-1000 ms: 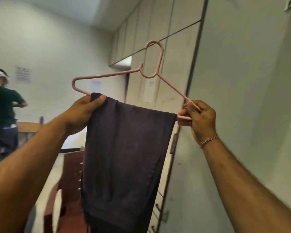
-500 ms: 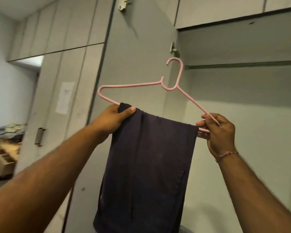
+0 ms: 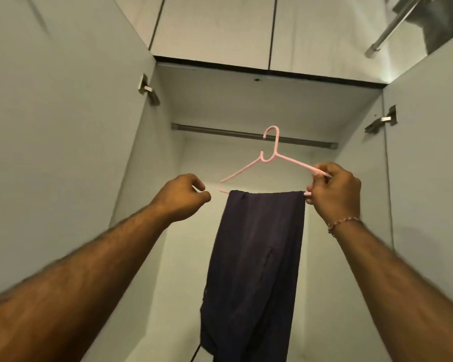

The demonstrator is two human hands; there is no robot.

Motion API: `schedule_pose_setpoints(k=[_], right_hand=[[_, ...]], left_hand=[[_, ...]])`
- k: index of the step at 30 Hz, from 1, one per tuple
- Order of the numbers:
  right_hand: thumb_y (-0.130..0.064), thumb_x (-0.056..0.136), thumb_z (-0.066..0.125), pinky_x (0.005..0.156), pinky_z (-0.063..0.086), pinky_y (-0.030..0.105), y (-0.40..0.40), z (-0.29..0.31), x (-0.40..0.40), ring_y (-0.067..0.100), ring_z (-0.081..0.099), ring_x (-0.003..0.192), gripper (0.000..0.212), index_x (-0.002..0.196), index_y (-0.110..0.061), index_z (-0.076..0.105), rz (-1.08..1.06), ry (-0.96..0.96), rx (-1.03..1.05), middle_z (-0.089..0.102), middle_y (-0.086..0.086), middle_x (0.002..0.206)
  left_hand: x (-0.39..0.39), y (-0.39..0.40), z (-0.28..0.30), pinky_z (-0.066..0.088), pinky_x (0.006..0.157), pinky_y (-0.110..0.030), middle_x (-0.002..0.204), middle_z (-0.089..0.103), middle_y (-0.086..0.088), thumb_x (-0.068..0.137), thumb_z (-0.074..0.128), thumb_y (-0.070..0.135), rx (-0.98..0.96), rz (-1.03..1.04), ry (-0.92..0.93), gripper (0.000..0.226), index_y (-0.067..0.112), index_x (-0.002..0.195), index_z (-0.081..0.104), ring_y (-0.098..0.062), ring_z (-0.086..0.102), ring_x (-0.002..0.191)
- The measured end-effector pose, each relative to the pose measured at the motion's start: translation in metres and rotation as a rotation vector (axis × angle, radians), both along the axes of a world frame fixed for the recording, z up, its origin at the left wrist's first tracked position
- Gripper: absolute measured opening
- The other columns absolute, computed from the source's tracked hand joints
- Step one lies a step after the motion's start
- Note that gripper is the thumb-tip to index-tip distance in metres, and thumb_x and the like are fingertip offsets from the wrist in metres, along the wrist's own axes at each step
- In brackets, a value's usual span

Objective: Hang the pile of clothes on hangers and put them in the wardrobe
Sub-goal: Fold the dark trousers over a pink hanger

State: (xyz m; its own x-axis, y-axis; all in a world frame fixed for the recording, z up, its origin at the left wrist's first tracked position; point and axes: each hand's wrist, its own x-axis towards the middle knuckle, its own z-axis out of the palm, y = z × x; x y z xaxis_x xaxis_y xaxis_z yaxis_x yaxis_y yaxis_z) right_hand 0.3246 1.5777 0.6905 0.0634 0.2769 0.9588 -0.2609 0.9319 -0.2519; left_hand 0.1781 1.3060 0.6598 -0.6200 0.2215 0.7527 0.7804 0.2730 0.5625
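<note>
My left hand (image 3: 182, 197) has let go of the trousers since half a second ago; it now hovers loosely curled and empty, just left of the hanger. My right hand (image 3: 334, 190) pinches the right end of one thin pink plastic hanger (image 3: 266, 163). One pair of dark folded trousers (image 3: 254, 270) drapes over its bar. The hook now overlaps one metal wardrobe rail (image 3: 220, 131); contact unclear.

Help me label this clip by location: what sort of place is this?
Most likely the inside of a built-in wardrobe, seen from just outside it. A metal hanging rail spans the top, hinged doors stand open on both sides, and the right hand holds a pink hanger with dark trousers.
</note>
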Motion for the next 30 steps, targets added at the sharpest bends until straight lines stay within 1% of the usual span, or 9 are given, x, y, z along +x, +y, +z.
schedule_pose_setpoints(k=[3,5,7,10,14,19,22,26,30], right_hand=[[-0.019,0.102,0.063,0.075,0.061,0.035,0.039,0.024,-0.015,0.022,0.067,0.075,0.012,0.109,-0.014,0.072,-0.216,0.001,0.098,0.071,0.007,0.087],[-0.018,0.102,0.063,0.077,0.058,0.033,0.067,0.037,-0.031,0.025,0.065,0.078,0.013,0.109,-0.012,0.072,-0.322,0.012,0.125,0.072,0.01,0.089],[-0.017,0.101,0.063,0.075,0.06,0.038,0.095,0.047,-0.049,0.029,0.066,0.078,0.012,0.107,-0.012,0.072,-0.397,0.015,0.12,0.071,0.012,0.088],[-0.019,0.102,0.062,0.074,0.06,0.037,0.146,0.058,-0.075,0.027,0.066,0.078,0.013,0.108,-0.01,0.07,-0.458,-0.016,0.076,0.071,0.011,0.089],[-0.019,0.104,0.059,0.071,0.046,0.027,0.201,0.068,-0.094,0.021,0.055,0.073,0.017,0.11,-0.006,0.069,-0.515,0.005,-0.01,0.07,0.013,0.092],[-0.02,0.104,0.059,0.076,0.056,0.033,0.245,0.094,-0.107,0.021,0.058,0.076,0.018,0.113,-0.008,0.069,-0.581,0.056,-0.012,0.071,0.013,0.095],[-0.018,0.104,0.059,0.075,0.055,0.034,0.258,0.118,-0.111,0.025,0.06,0.077,0.018,0.114,-0.006,0.068,-0.636,0.068,-0.019,0.072,0.016,0.097],[-0.012,0.101,0.06,0.073,0.054,0.035,0.269,0.14,-0.119,0.035,0.067,0.085,0.015,0.112,-0.006,0.068,-0.725,0.04,-0.022,0.071,0.018,0.096],[-0.006,0.095,0.062,0.073,0.054,0.035,0.282,0.153,-0.131,0.034,0.065,0.085,0.013,0.106,-0.008,0.068,-0.767,-0.069,-0.039,0.069,0.016,0.095]], left_hand=[[-0.008,0.065,0.013,0.054,0.075,-0.035,0.099,0.07,-0.003,0.095,0.068,0.03,0.038,-0.136,0.018,0.012,0.022,0.103,0.066,-0.023,0.069,0.094],[-0.02,0.111,0.019,0.058,0.08,-0.038,0.1,0.07,-0.002,0.095,0.069,0.031,0.021,-0.149,0.071,0.014,0.022,0.105,0.065,-0.021,0.069,0.095],[-0.034,0.152,0.024,0.059,0.086,-0.04,0.103,0.069,0.0,0.095,0.069,0.033,-0.01,-0.129,0.113,0.021,0.022,0.112,0.064,-0.018,0.067,0.094],[-0.055,0.204,0.037,0.057,0.087,-0.036,0.11,0.068,0.001,0.095,0.067,0.036,-0.065,-0.072,0.165,0.029,0.024,0.121,0.062,-0.017,0.066,0.096],[-0.08,0.253,0.055,0.057,0.087,-0.036,0.112,0.069,0.003,0.094,0.065,0.04,-0.114,0.007,0.275,0.034,0.026,0.125,0.062,-0.016,0.065,0.097],[-0.102,0.308,0.08,0.057,0.092,-0.038,0.119,0.068,0.003,0.096,0.064,0.043,-0.106,0.011,0.363,0.036,0.026,0.128,0.061,-0.017,0.064,0.103],[-0.11,0.339,0.09,0.057,0.095,-0.04,0.12,0.067,0.003,0.097,0.063,0.044,-0.099,-0.046,0.391,0.036,0.027,0.128,0.06,-0.016,0.064,0.104],[-0.124,0.373,0.099,0.057,0.095,-0.038,0.123,0.067,0.004,0.097,0.062,0.044,-0.097,-0.09,0.459,0.037,0.027,0.129,0.059,-0.016,0.064,0.106],[-0.139,0.392,0.108,0.056,0.093,-0.036,0.122,0.067,0.005,0.098,0.061,0.044,-0.058,-0.122,0.496,0.036,0.026,0.128,0.06,-0.014,0.064,0.105]])
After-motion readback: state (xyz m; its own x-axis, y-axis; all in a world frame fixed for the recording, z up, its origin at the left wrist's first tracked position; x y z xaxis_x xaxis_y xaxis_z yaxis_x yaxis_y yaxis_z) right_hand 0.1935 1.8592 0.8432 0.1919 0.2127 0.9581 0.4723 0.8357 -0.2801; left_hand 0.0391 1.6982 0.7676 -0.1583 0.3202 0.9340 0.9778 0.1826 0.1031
